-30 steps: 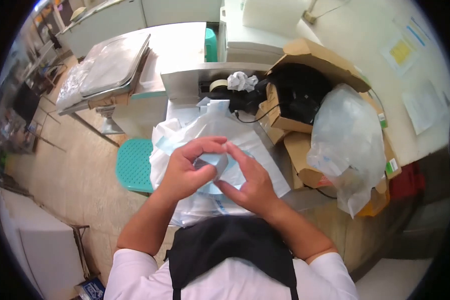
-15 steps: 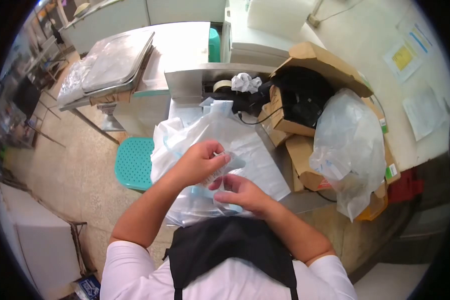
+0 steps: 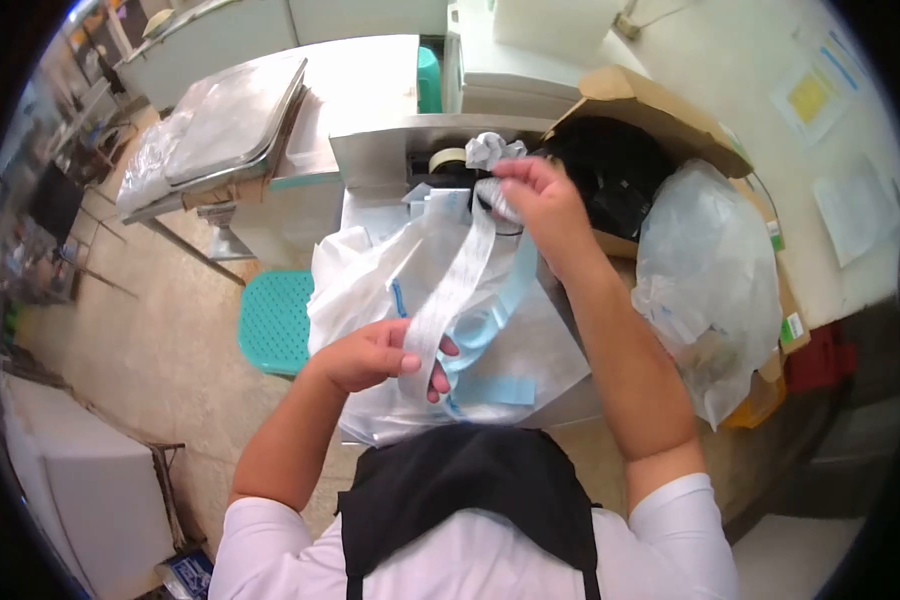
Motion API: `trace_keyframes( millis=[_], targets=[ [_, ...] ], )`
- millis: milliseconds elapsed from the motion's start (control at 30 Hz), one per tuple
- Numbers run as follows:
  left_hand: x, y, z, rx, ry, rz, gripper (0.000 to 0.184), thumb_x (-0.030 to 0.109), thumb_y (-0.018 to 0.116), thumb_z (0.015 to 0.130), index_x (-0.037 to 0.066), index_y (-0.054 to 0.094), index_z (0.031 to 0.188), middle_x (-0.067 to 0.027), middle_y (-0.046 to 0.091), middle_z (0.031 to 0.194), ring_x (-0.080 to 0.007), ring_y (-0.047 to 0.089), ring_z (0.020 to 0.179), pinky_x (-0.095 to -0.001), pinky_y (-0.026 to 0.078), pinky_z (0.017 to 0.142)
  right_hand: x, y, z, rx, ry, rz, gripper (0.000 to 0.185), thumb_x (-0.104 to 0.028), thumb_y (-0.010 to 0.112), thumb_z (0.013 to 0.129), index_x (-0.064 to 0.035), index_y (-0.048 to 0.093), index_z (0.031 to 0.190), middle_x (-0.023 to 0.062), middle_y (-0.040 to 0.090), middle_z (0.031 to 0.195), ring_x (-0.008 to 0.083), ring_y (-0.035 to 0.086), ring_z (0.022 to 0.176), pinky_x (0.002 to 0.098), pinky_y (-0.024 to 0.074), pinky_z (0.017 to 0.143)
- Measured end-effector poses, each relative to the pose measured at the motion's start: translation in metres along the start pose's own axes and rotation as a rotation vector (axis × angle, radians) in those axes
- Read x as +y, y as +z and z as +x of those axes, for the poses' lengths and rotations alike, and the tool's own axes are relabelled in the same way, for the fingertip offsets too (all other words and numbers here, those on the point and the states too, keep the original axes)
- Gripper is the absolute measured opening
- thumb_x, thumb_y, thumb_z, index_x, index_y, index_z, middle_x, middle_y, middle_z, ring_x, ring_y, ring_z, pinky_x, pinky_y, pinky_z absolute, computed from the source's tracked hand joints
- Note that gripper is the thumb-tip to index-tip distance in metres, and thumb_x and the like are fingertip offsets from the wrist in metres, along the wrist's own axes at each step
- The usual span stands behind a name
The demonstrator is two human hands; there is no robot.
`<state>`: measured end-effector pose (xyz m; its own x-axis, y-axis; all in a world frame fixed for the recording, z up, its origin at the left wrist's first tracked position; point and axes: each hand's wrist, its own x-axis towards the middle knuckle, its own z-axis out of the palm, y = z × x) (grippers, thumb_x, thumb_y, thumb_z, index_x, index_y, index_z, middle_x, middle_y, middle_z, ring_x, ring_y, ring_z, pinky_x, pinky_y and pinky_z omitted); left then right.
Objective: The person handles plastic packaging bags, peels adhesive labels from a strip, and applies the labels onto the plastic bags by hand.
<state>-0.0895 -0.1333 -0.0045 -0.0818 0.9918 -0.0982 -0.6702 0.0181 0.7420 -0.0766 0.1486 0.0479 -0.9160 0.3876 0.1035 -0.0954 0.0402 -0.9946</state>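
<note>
A long whitish strip with faint print is stretched at a slant between my two hands. My left hand pinches its lower end between thumb and fingers, close to my apron. The upper end is in my right hand, with a crumpled or folded part of the strip by the fingertips. Beneath the strip, white plastic sheeting or bags spread over the work surface. Pale blue strips lie looped on that plastic. Just beyond my right hand sits a crumpled white paper.
An open cardboard box holding black items stands at the right, with a filled clear plastic bag in front. A roll of tape is at the back. Metal trays rest on the left table, and a green stool stands below.
My right hand has moved up and away, drawing the strip out long. My left hand has moved slightly down and left. Earlier both hands were close together over the plastic.
</note>
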Motion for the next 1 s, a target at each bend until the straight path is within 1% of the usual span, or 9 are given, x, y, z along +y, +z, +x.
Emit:
trace_keyframes(
  millis=[100,233,267,333,433,500,600,900,1000],
  targets=[
    [-0.007,-0.009,-0.017,0.062,-0.072,0.095,0.038,0.014,0.065,0.096,-0.003,0.058,0.129,-0.0182,0.073,0.107,-0.0268,0.071,0.099,-0.0391,0.053,0.094,0.004,0.004,0.022,0.189,-0.182,0.061,0.021,-0.005,0.06,0.094,0.0002,0.068,0.112,0.0036,0.069,0.099,0.0091,0.062,0.086,0.0246,0.0492,0.078],
    [-0.003,-0.002,-0.026,0.253,-0.08,0.07,0.044,0.01,0.063,0.096,-0.003,0.053,0.137,-0.0181,0.074,0.104,-0.0276,0.072,0.096,-0.0402,0.053,0.096,0.027,-0.002,0.016,-0.017,-0.107,-0.32,0.02,-0.006,0.062,0.092,-0.0023,0.07,0.11,0.0066,0.072,0.1,0.0123,0.065,0.089,0.0287,0.051,0.082],
    [-0.001,0.002,-0.026,0.298,-0.071,0.058,0.046,0.01,0.064,0.095,-0.003,0.052,0.138,-0.0183,0.074,0.104,-0.0281,0.073,0.096,-0.0408,0.053,0.096,0.037,-0.002,0.009,-0.043,-0.138,-0.475,0.02,-0.009,0.065,0.089,-0.0049,0.072,0.108,0.0109,0.073,0.101,0.0201,0.069,0.089,0.0321,0.0521,0.084],
    [-0.001,0.009,-0.027,0.244,-0.003,0.004,0.054,0.004,0.062,0.092,-0.002,0.048,0.144,-0.0215,0.071,0.114,-0.0295,0.072,0.101,-0.0418,0.052,0.098,0.033,0.009,-0.017,0.029,-0.494,-0.801,0.021,-0.013,0.069,0.086,-0.0064,0.073,0.105,0.0134,0.073,0.101,0.0296,0.069,0.09,0.0361,0.0532,0.085],
    [-0.002,0.014,-0.025,0.201,0.005,-0.072,0.057,0.001,0.059,0.091,-0.001,0.046,0.146,-0.0227,0.068,0.122,-0.0305,0.07,0.107,-0.0414,0.052,0.099,0.022,0.023,-0.057,-0.129,-0.538,-0.664,0.021,-0.015,0.072,0.083,-0.0062,0.074,0.101,0.0117,0.072,0.099,0.0351,0.067,0.093,0.0407,0.0532,0.086],
    [-0.003,0.014,-0.023,0.198,-0.027,-0.049,0.053,-0.001,0.056,0.092,0.0,0.048,0.145,-0.0216,0.066,0.127,-0.031,0.069,0.111,-0.0395,0.052,0.1,0.0,0.03,-0.09,-0.305,-0.317,-0.589,0.02,-0.017,0.073,0.082,-0.0077,0.074,0.1,0.0092,0.072,0.1,0.0315,0.067,0.096,0.0413,0.0527,0.086],
    [-0.003,0.02,-0.015,0.233,-0.083,0.098,0.043,0.0,0.055,0.095,0.0,0.053,0.137,-0.0165,0.068,0.123,-0.0267,0.069,0.109,-0.038,0.052,0.099,-0.007,0.036,-0.115,-0.443,-0.442,-0.699,0.018,-0.019,0.076,0.081,-0.0097,0.075,0.097,0.0074,0.071,0.099,0.0286,0.067,0.095,0.0414,0.052,0.084],
    [-0.01,0.026,-0.002,0.221,-0.037,0.337,0.021,0.003,0.054,0.099,-0.002,0.059,0.119,-0.008,0.069,0.112,-0.0162,0.068,0.102,-0.0324,0.053,0.094,-0.014,0.032,-0.13,-0.397,-0.561,-0.886,0.02,-0.02,0.076,0.078,-0.0097,0.074,0.095,0.0049,0.07,0.093,0.0249,0.067,0.091,0.0401,0.0504,0.079],
    [-0.008,0.026,-0.001,0.212,-0.082,0.579,0.029,-0.004,0.052,0.097,-0.003,0.056,0.125,-0.0066,0.068,0.109,-0.0138,0.063,0.105,-0.031,0.05,0.096,-0.017,0.034,-0.134,-0.388,-0.581,-0.925,0.022,-0.019,0.076,0.078,-0.0086,0.073,0.098,0.0049,0.07,0.095,0.0244,0.067,0.093,0.0403,0.0498,0.081]
  ],
)
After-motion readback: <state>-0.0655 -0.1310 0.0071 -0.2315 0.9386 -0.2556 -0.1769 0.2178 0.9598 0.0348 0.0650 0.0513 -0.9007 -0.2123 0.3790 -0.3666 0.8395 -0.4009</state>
